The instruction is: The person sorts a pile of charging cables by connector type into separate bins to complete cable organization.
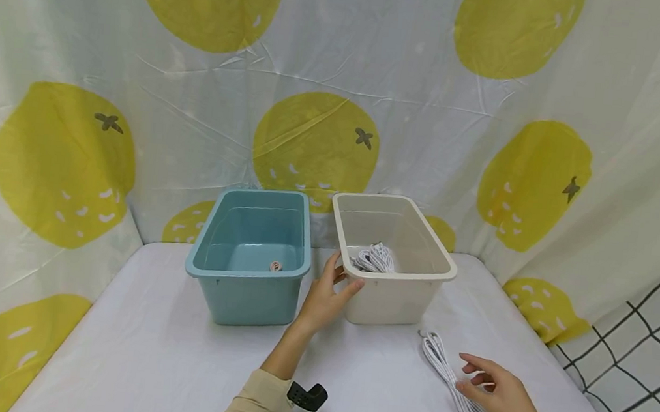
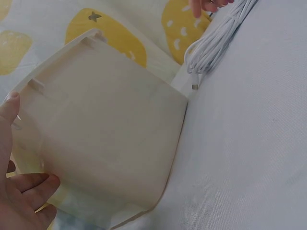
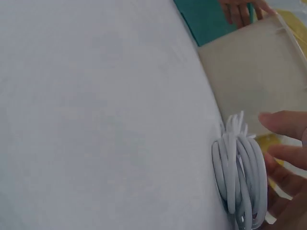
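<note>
My left hand [image 1: 321,303] is at the near left corner of a cream plastic bin [image 1: 389,299]. Its thumb touches the front just below the rim, and the fingers lie along the left side, loosely extended. Inside that bin is a bundle of white cable [image 1: 377,258]. On the table to the right, a long coiled white cable [image 3: 239,177] lies with a metal-tipped connector at one end, seen in the left wrist view. Beside this coil hovers my right hand [image 1: 499,394], thumb and fingers spread and relaxed, holding nothing.
A teal bin [image 1: 257,298] stands left of the cream one, with a small round pinkish item [image 1: 275,267] inside. White cloth covers the table [image 1: 385,381]. A lemon-print curtain [image 1: 418,135] hangs behind, and a black wire grid [image 1: 641,351] borders the right.
</note>
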Demonstrator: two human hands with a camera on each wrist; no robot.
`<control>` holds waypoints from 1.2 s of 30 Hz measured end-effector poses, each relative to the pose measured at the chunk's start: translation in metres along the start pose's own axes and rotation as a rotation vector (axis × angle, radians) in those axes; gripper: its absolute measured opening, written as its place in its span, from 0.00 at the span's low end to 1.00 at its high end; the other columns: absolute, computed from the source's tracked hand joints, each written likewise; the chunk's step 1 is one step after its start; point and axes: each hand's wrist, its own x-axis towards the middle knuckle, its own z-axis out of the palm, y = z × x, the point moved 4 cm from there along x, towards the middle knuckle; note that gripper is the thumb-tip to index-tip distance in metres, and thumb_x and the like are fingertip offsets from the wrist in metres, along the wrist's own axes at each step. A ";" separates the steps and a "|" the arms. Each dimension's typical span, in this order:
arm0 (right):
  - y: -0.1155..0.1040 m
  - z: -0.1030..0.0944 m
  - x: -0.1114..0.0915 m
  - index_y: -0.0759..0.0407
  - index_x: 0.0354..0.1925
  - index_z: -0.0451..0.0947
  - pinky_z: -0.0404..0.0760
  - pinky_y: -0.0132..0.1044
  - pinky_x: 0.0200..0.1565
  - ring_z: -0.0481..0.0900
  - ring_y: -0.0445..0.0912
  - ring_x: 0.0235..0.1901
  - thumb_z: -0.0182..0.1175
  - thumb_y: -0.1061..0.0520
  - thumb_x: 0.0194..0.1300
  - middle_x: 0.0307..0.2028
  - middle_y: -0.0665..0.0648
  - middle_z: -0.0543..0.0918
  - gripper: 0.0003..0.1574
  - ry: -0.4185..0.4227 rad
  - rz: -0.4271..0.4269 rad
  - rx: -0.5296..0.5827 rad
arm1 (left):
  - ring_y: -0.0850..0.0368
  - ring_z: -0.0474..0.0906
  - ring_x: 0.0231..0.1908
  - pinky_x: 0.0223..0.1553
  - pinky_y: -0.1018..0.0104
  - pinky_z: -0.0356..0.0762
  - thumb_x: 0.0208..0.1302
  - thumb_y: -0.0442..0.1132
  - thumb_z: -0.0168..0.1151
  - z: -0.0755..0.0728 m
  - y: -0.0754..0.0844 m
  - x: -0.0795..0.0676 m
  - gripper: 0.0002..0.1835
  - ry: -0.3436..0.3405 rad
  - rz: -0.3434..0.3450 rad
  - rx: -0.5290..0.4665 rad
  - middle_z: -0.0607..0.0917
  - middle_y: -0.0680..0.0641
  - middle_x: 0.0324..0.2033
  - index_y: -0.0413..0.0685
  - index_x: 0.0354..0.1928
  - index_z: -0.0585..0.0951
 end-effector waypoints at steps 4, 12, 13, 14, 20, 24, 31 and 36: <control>0.007 0.008 -0.004 0.69 0.64 0.77 0.83 0.35 0.40 0.78 0.36 0.36 0.78 0.52 0.60 0.46 0.53 0.84 0.40 -0.046 0.014 -0.020 | 0.41 0.71 0.68 0.60 0.43 0.76 0.73 0.58 0.64 0.000 0.000 0.000 0.46 0.000 -0.003 0.022 0.70 0.37 0.72 0.57 0.83 0.51; 0.010 0.018 -0.003 0.68 0.64 0.78 0.77 0.35 0.37 0.73 0.43 0.37 0.80 0.48 0.56 0.40 0.50 0.79 0.44 -0.151 0.071 -0.083 | 0.41 0.72 0.67 0.59 0.41 0.76 0.73 0.58 0.63 0.001 0.001 -0.001 0.47 0.010 0.000 0.045 0.71 0.40 0.72 0.56 0.83 0.49; 0.011 0.018 -0.003 0.68 0.63 0.78 0.76 0.35 0.37 0.72 0.44 0.37 0.80 0.48 0.56 0.39 0.50 0.78 0.44 -0.155 0.077 -0.081 | 0.41 0.72 0.67 0.59 0.42 0.77 0.73 0.58 0.63 0.001 0.001 -0.001 0.47 0.011 -0.002 0.047 0.70 0.40 0.72 0.57 0.84 0.49; 0.011 0.018 -0.003 0.68 0.63 0.78 0.76 0.35 0.37 0.72 0.44 0.37 0.80 0.49 0.56 0.39 0.50 0.78 0.43 -0.152 0.076 -0.077 | 0.41 0.72 0.67 0.59 0.42 0.77 0.73 0.58 0.63 0.001 0.002 -0.001 0.47 0.012 0.000 0.048 0.70 0.40 0.72 0.56 0.83 0.49; 0.012 0.017 -0.003 0.67 0.61 0.81 0.77 0.36 0.40 0.74 0.42 0.38 0.79 0.54 0.55 0.39 0.49 0.80 0.38 -0.091 0.040 -0.073 | 0.41 0.73 0.67 0.59 0.40 0.76 0.74 0.58 0.62 0.000 0.004 0.000 0.46 0.020 0.016 0.042 0.70 0.38 0.72 0.55 0.83 0.50; 0.013 0.018 -0.001 0.66 0.60 0.82 0.77 0.36 0.40 0.75 0.44 0.39 0.78 0.57 0.55 0.40 0.49 0.81 0.35 -0.071 0.085 -0.062 | 0.40 0.73 0.67 0.59 0.40 0.76 0.74 0.58 0.62 0.000 0.004 0.000 0.46 0.020 0.019 0.038 0.71 0.36 0.71 0.54 0.83 0.50; 0.014 0.016 0.001 0.65 0.59 0.83 0.77 0.36 0.38 0.75 0.44 0.37 0.75 0.61 0.53 0.37 0.49 0.81 0.33 -0.057 0.136 -0.055 | 0.40 0.72 0.67 0.60 0.38 0.75 0.74 0.58 0.62 0.001 0.005 0.000 0.46 0.018 0.004 0.040 0.73 0.36 0.70 0.55 0.83 0.51; 0.010 0.010 0.001 0.64 0.58 0.84 0.78 0.37 0.39 0.77 0.44 0.38 0.73 0.63 0.51 0.37 0.49 0.81 0.32 -0.047 0.079 -0.048 | 0.40 0.72 0.67 0.60 0.37 0.74 0.74 0.58 0.62 0.002 0.005 -0.001 0.45 0.012 0.002 0.034 0.73 0.37 0.70 0.56 0.83 0.50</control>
